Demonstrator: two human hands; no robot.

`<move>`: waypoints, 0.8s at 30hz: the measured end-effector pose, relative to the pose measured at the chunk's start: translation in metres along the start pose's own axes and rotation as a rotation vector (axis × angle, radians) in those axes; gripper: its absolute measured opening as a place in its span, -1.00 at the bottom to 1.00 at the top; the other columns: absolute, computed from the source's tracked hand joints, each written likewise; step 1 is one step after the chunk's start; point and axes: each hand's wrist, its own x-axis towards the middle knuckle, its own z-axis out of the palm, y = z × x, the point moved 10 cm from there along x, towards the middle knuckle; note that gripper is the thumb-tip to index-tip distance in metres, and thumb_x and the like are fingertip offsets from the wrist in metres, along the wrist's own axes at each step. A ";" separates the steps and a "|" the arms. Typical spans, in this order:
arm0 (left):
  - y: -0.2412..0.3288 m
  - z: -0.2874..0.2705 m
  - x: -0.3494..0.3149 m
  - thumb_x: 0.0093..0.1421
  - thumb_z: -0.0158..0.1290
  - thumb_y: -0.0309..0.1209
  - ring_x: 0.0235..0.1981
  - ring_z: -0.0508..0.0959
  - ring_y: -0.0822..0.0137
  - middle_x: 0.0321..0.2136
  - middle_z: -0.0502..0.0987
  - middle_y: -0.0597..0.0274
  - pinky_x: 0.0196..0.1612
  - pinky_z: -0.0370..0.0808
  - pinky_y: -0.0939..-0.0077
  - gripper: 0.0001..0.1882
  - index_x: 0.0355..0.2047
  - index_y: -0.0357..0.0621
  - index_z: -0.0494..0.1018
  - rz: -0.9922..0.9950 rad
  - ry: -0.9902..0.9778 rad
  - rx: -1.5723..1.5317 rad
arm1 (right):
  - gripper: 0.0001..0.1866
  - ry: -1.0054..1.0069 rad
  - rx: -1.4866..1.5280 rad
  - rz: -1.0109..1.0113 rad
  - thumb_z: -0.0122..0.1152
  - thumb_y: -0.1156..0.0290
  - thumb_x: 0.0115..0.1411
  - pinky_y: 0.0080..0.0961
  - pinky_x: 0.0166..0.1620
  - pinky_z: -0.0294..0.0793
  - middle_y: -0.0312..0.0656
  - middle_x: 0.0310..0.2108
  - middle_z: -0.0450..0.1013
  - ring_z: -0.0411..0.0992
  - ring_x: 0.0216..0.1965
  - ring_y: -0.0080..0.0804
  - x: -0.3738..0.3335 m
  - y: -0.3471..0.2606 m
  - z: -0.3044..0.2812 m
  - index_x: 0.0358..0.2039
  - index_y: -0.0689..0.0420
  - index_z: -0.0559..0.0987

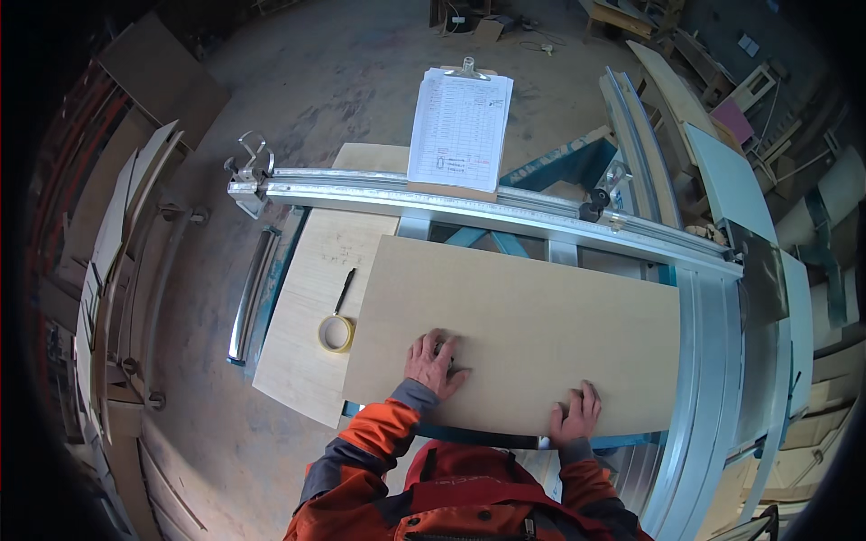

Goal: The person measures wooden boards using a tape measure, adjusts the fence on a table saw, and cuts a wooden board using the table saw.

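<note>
A large rectangular brown board (514, 307) lies flat across the machine's sliding table in front of me. My left hand (435, 365) rests on it left of the middle near its front edge, fingers bent and apart; a small dark patch between the fingers is too unclear to name. My right hand (575, 417) lies at the front edge farther right, its fingers apart over the board's surface. Left of the board, a roll of tape (336, 334) and a black pen (345, 290) sit on a pale wooden panel (307, 307).
Beyond the board runs a metal fence (379, 191) with a scale and a stop (595, 206). A clipboard with printed sheets (460, 126) leans on it. Aluminium rails (704, 361) pass at right. Sheet panels stand on the left (122, 216) and right (731, 180).
</note>
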 end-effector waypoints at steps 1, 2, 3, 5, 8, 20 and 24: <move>0.000 0.001 -0.004 0.00 0.21 -0.14 0.09 0.32 -0.16 0.10 0.31 -0.07 0.14 0.31 0.02 -0.36 0.10 -0.05 0.37 -0.016 0.014 0.025 | -0.56 0.004 0.005 -0.003 0.18 0.30 0.02 0.06 0.20 0.18 0.10 0.18 0.21 0.17 0.18 0.16 0.001 -0.001 -0.002 -0.12 0.28 0.47; 0.002 0.003 -0.008 0.00 0.21 -0.14 0.09 0.32 -0.16 0.10 0.31 -0.07 0.14 0.31 0.02 -0.36 0.10 -0.05 0.37 -0.014 0.018 0.030 | -0.56 0.003 0.013 -0.005 0.19 0.31 0.03 0.06 0.20 0.17 0.10 0.18 0.21 0.16 0.18 0.15 0.001 -0.002 -0.003 -0.11 0.29 0.46; 0.002 0.004 -0.013 0.02 0.19 -0.18 0.10 0.32 -0.17 0.10 0.30 -0.08 0.15 0.31 0.02 -0.37 0.12 -0.04 0.35 -0.028 0.041 0.051 | -0.57 0.001 0.021 -0.008 0.19 0.31 0.04 0.05 0.21 0.16 0.10 0.18 0.21 0.15 0.19 0.15 0.000 -0.002 -0.004 -0.10 0.29 0.46; 0.000 0.006 -0.023 0.05 0.16 -0.26 0.10 0.32 -0.18 0.11 0.30 -0.10 0.16 0.31 0.04 -0.37 0.16 -0.01 0.31 -0.056 0.087 0.093 | -0.57 0.003 0.034 -0.014 0.19 0.31 0.05 0.04 0.21 0.16 0.10 0.18 0.20 0.15 0.19 0.15 -0.001 -0.001 -0.008 -0.10 0.29 0.45; -0.003 0.015 -0.031 0.07 0.13 -0.32 0.10 0.32 -0.17 0.10 0.30 -0.10 0.18 0.30 0.04 -0.41 0.16 0.00 0.32 -0.042 0.114 0.077 | -0.56 -0.018 0.039 -0.015 0.19 0.31 0.07 0.03 0.21 0.15 0.11 0.18 0.20 0.14 0.20 0.14 -0.005 -0.001 -0.007 -0.07 0.29 0.44; 0.014 0.033 -0.031 0.06 0.08 -0.45 0.06 0.33 -0.19 0.09 0.31 -0.13 0.13 0.36 0.04 -0.41 0.17 0.03 0.32 0.066 0.103 0.069 | -0.61 0.028 0.364 -0.066 0.24 0.24 0.09 -0.16 -0.01 0.45 0.00 -0.02 0.41 0.38 -0.01 0.03 -0.139 0.016 -0.068 -0.15 0.23 0.52; 0.031 0.011 -0.053 0.04 0.09 -0.45 0.20 0.21 -0.24 0.21 0.16 -0.27 0.22 0.26 -0.02 -0.29 0.26 0.06 0.23 -0.086 0.199 0.253 | -0.64 -0.207 0.389 0.230 0.26 0.14 0.11 -0.20 -0.11 0.52 -0.02 -0.20 0.53 0.49 -0.17 0.00 -0.262 0.077 -0.035 -0.15 0.08 0.57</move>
